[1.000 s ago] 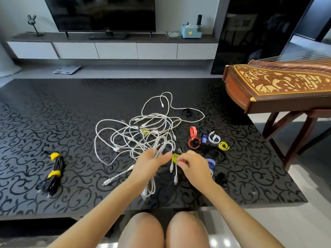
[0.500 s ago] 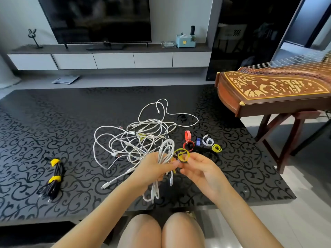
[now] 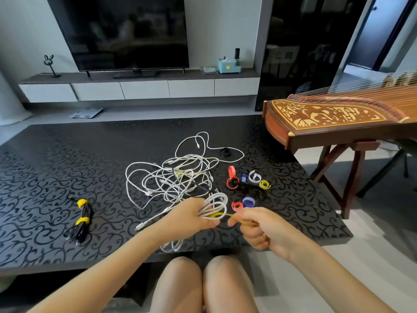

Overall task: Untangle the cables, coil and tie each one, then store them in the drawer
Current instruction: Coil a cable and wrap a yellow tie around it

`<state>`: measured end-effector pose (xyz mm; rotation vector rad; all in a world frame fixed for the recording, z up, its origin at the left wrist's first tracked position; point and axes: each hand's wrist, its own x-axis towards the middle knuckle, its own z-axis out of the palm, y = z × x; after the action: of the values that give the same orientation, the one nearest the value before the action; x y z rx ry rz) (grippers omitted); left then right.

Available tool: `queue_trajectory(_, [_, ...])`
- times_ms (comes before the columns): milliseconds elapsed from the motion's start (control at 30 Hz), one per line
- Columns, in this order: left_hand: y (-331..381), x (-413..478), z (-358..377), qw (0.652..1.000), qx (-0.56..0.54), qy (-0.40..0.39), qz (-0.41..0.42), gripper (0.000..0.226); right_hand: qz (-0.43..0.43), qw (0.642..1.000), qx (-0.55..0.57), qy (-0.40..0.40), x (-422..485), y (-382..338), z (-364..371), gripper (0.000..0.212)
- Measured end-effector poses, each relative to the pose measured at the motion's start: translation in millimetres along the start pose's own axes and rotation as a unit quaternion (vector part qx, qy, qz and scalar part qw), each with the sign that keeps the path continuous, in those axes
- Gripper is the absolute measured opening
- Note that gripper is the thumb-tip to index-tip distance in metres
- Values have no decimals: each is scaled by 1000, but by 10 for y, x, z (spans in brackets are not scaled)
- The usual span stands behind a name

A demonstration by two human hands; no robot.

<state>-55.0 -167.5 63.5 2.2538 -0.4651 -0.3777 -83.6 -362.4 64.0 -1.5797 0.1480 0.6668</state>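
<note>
The black patterned table (image 3: pixel 56 168) fills most of the view. Its near edge runs just above my knees, and its right edge ends beside the stand of the wooden zither (image 3: pixel 338 118). The tangle of white cables (image 3: pixel 176 177) lies at the table's centre. Open tabletop separates it from the black cable bundle (image 3: pixel 82 219), which lies near the left front, bound with two yellow ties.

My left hand (image 3: pixel 191 216) grips the coiled white cable (image 3: pixel 214 206) over the front of the table. Its loops stand above my fist, and its lower loops hang past the near edge. My right hand (image 3: pixel 259 229) pinches the yellow tie strap (image 3: pixel 222 215) between thumb and forefinger, with the other fingers curled. The strap spans the short gap to the coil. I cannot tell whether it encircles the coil.

The loose ties (image 3: pixel 248 181) lie just beyond my right hand, between the tangle and the right edge.
</note>
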Motion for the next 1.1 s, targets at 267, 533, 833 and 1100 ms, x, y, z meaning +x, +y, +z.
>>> queue_trajectory(267, [-13, -112, 17, 996, 35, 74, -37, 26, -98, 987, 54, 114, -146, 43, 21, 15])
queue_trajectory(533, [189, -206, 186, 995, -59, 65, -39, 50, -260, 951, 116, 122, -16, -84, 594, 22])
queue_trajectory(833, [115, -257, 287, 964, -224, 135, -49, 60, -309, 935, 2, 176, 38, 130, 763, 30])
queue_trajectory(1100, [236, -228, 248, 896, -393, 186, -90, 34, -432, 847, -192, 243, -82, 361, 828, 34])
